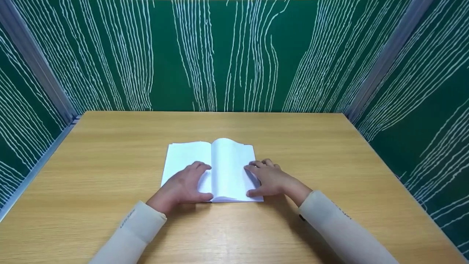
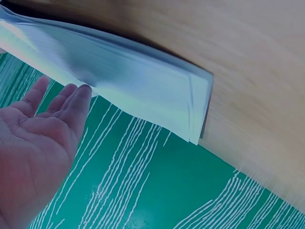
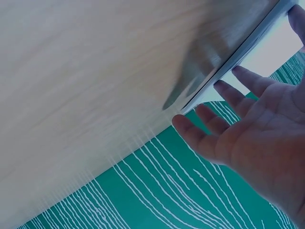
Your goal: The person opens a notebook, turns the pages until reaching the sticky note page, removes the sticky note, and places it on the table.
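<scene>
An open book with blank white pages (image 1: 229,168) lies on the table, one page bulging up beside the spine. My left hand (image 1: 185,185) is over the left page, thumb and fingers spread apart near the spine. In the left wrist view, the left hand (image 2: 43,129) has its fingertips at the pages (image 2: 138,86). At the right page's outer edge is my right hand (image 1: 269,178), thumb and fingers spread over that edge. The right wrist view has the right hand (image 3: 252,129) with fingers extended along the book's edge (image 3: 233,59). Neither hand grips anything.
The wooden table (image 1: 110,157) extends around the book on all sides. Green panels with white wavy lines (image 1: 227,55) stand behind it and at both sides. Grey metal posts (image 1: 388,58) mark the back corners.
</scene>
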A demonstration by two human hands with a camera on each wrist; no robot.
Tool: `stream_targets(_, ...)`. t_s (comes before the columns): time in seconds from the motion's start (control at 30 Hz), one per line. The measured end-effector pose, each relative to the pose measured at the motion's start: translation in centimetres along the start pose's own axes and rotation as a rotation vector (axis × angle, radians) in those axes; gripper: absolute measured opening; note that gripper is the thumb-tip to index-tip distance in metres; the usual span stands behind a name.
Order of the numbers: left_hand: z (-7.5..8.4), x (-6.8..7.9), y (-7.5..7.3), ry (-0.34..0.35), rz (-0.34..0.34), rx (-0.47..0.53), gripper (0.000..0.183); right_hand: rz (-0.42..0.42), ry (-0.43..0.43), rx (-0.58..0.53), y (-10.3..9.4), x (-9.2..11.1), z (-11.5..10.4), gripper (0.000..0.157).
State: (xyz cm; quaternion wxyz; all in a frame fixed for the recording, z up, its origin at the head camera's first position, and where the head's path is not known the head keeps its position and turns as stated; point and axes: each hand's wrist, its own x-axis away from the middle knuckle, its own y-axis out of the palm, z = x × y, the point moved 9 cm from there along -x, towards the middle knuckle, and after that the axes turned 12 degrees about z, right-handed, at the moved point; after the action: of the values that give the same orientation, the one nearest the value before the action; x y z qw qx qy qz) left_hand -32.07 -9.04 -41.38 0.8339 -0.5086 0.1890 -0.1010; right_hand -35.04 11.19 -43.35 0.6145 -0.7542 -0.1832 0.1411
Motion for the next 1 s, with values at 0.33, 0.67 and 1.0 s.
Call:
stream_targets(0.33, -0.1, 0.0, 0.4, -0.017, -0.004, 0.018, 0.088, -0.015, -0.014, 0.029, 0.2, -0.6, -1.0, 0.081)
stream_targets(0.67, 0.0, -0.2, 0.6, -0.101, -0.021, -0.001, 0.098, -0.034, -0.017, 0.044, 0.6, -0.8, -1.5, 0.079)
stream_targets(1.0, 1.1, -0.7, 0.8, -0.036, 0.000, -0.004, 0.093, -0.048, -0.025, 0.041, 0.5, -0.8, -1.9, 0.076)
